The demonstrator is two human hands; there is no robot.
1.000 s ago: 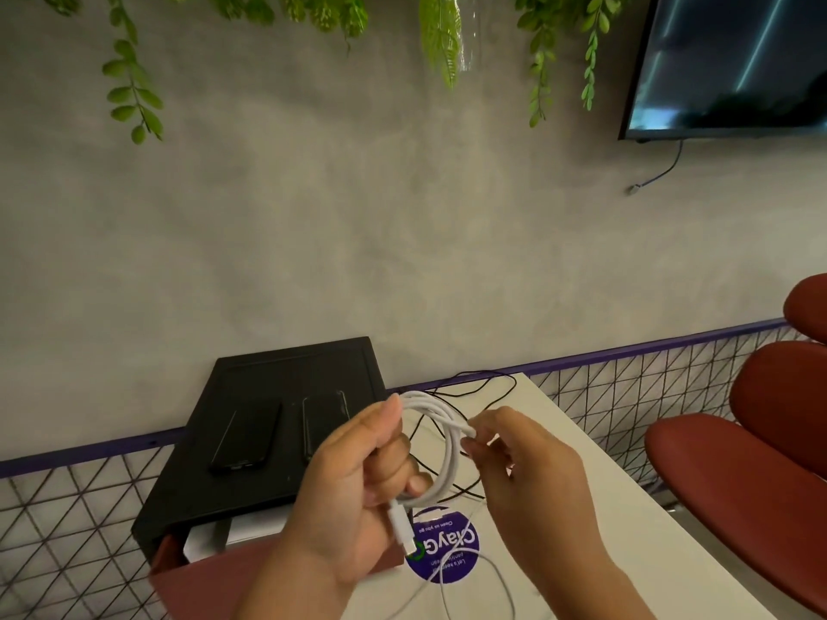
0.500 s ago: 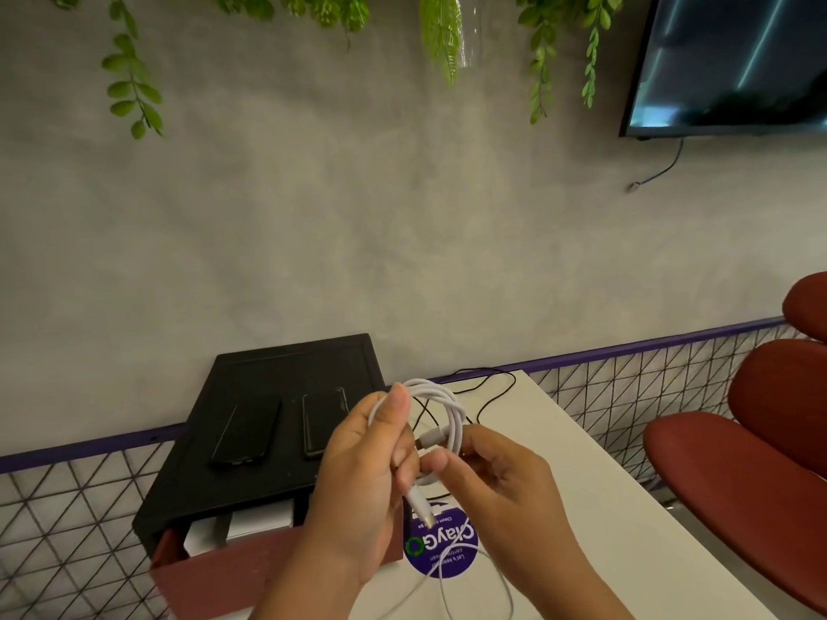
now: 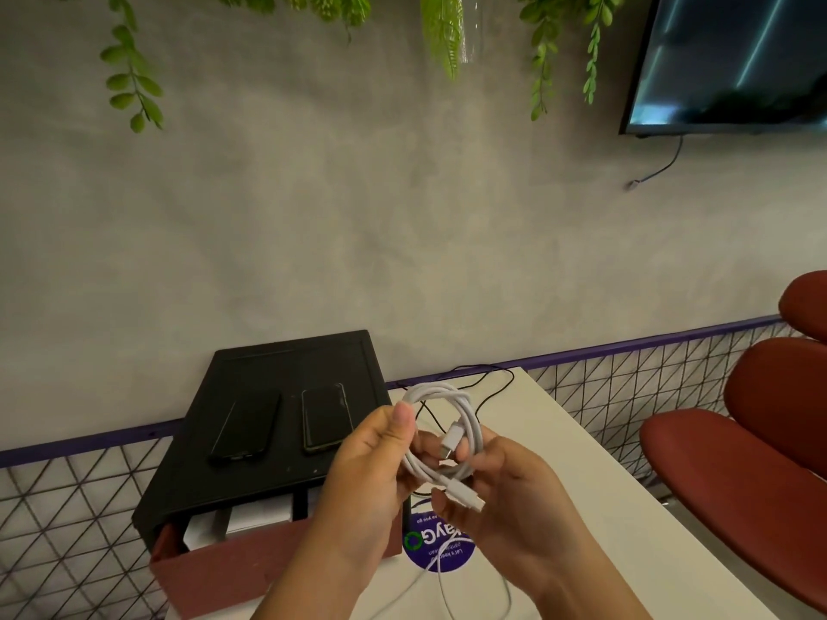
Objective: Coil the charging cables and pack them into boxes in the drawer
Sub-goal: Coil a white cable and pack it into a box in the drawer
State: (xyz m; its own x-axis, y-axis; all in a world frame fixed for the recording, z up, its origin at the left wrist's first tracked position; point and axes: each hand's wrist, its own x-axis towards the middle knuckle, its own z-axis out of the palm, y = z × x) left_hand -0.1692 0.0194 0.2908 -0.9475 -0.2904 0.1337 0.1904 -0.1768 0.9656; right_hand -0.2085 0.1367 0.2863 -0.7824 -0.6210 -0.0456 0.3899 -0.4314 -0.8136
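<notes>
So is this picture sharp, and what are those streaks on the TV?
Head view: the white cable is sharp; the TV shows pale streaks, likely reflected light; the wide lens bows the purple rail; light is soft, shadows faint.

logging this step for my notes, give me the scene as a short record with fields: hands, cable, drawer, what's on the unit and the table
left hand: grips one side of the coiled white cable
right hand: holds the coil's other side, by a plug end
white cable: wound in loops, held above the table, two plug ends showing
drawer: open, white boxes inside
black unit: two phones lying on top
table: loose black cable, purple sticker
step: cable coiled, not yet in a box
</notes>
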